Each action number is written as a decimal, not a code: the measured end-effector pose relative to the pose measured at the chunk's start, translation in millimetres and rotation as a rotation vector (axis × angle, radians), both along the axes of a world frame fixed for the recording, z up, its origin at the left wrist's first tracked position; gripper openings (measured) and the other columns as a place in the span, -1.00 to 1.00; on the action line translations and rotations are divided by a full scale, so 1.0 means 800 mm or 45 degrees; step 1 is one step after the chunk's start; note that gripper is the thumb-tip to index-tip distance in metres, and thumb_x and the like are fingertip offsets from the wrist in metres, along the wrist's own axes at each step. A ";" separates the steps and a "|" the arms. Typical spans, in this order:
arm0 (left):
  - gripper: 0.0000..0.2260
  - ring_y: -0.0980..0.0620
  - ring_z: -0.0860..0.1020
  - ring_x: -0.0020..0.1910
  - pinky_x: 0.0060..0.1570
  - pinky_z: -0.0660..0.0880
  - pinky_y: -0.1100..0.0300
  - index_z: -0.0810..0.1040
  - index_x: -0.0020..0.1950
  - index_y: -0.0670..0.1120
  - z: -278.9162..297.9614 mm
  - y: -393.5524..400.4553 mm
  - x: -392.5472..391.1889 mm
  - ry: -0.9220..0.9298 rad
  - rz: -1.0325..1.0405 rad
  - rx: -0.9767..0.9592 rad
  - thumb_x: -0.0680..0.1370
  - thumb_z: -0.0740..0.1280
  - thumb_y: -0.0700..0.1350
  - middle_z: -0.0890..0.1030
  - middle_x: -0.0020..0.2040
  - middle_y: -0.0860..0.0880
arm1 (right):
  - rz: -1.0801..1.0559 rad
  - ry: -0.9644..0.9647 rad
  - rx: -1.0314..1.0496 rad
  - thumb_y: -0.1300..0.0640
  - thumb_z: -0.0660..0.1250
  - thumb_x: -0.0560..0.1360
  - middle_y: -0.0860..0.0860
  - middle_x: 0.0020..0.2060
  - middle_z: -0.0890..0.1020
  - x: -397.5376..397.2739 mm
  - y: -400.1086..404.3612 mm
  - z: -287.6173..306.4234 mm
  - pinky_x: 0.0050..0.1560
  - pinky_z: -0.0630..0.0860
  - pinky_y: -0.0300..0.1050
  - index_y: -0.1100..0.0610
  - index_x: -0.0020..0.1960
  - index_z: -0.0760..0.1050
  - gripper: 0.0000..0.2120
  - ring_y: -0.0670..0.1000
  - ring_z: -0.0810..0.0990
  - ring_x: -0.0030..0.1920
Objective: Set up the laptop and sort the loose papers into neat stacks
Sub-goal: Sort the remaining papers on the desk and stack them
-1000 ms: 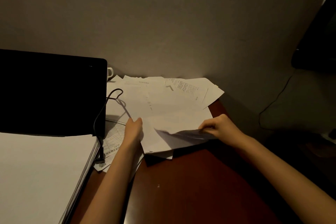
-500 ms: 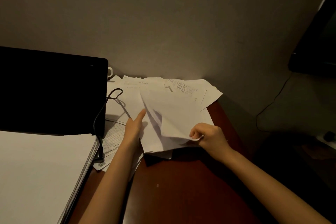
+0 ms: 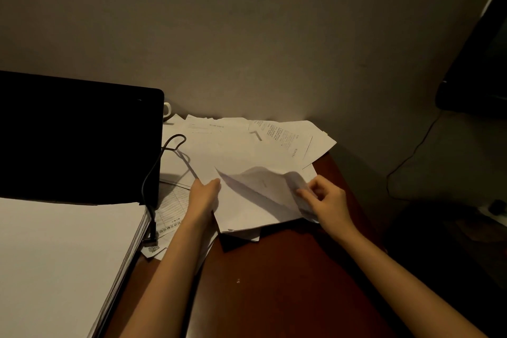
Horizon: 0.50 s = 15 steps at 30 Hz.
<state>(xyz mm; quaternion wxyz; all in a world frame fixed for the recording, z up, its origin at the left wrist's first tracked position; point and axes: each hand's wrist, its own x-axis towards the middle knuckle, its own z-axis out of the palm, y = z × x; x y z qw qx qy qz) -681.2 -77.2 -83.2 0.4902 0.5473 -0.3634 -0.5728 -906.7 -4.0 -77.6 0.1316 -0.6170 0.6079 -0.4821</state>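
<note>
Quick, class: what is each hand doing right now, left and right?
Left hand: open, resting flat on the loose papers.
Right hand: pinching the curled edge of the top sheet.

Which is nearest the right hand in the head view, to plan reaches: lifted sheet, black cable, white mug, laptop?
1. Lifted sheet, pinched by the right hand.
2. Black cable, left.
3. White mug and laptop, far left: too close to call.

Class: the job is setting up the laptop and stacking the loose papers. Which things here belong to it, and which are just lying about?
Belong to the job:
black open laptop
loose white paper pile
lifted white sheet
neat white paper stack
left hand
right hand

Lying about:
black looped cable
white mug
reddish-brown wooden desk
</note>
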 end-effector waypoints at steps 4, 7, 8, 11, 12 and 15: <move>-0.95 0.07 0.33 -0.41 -0.50 0.28 0.28 0.40 -0.04 -0.20 0.002 -0.004 -0.001 0.012 0.007 0.045 0.56 0.16 -0.29 0.36 -0.32 -0.06 | -0.140 -0.041 0.049 0.18 0.27 0.57 -0.11 -0.22 0.60 0.003 -0.006 0.012 -0.25 0.53 -0.18 0.12 -0.11 0.54 -0.89 -0.13 0.58 -0.16; -0.91 0.10 0.36 -0.37 -0.46 0.34 0.30 0.36 0.10 -0.15 0.005 -0.001 -0.001 0.074 0.011 0.078 0.62 0.17 -0.17 0.37 -0.28 -0.01 | -0.262 -0.288 0.046 0.26 0.18 0.60 -0.09 -0.16 0.59 0.011 -0.007 0.031 -0.07 0.54 -0.09 0.10 -0.04 0.53 -0.83 -0.09 0.58 -0.08; -0.83 0.08 0.38 -0.34 -0.40 0.35 0.26 0.36 0.19 -0.13 0.007 0.000 -0.001 0.111 0.016 0.100 0.63 0.17 -0.11 0.38 -0.26 0.01 | -0.284 -0.432 0.039 0.27 0.16 0.61 -0.06 -0.15 0.60 0.015 -0.008 0.039 -0.05 0.55 -0.06 0.08 -0.04 0.52 -0.81 -0.04 0.59 -0.07; -0.55 0.06 0.44 -0.24 -0.18 0.42 0.14 0.28 0.44 -0.15 0.006 -0.003 0.000 0.188 -0.013 0.138 0.63 0.15 0.06 0.44 -0.10 0.02 | -0.251 -1.182 0.033 0.27 0.16 0.61 0.04 -0.18 0.62 0.021 -0.015 0.062 -0.15 0.59 0.00 0.10 -0.09 0.49 -0.82 0.04 0.62 -0.15; -0.50 0.05 0.45 -0.22 -0.11 0.43 0.10 0.26 0.46 -0.16 0.007 -0.001 0.000 0.217 -0.020 0.138 0.62 0.15 0.10 0.46 -0.02 -0.02 | -0.219 -1.433 0.051 0.27 0.15 0.60 0.06 -0.19 0.62 0.022 -0.018 0.068 -0.23 0.60 -0.02 0.12 -0.11 0.48 -0.82 0.05 0.61 -0.18; -0.42 -0.09 0.53 0.13 0.12 0.46 0.01 0.21 0.51 -0.10 0.006 -0.001 0.000 0.270 -0.073 0.146 0.59 0.15 0.20 0.36 0.40 -0.17 | -0.213 -1.829 0.181 0.29 0.06 0.62 0.09 -0.26 0.58 0.016 -0.026 0.074 -0.42 0.56 -0.14 0.15 -0.19 0.43 -0.72 0.04 0.56 -0.24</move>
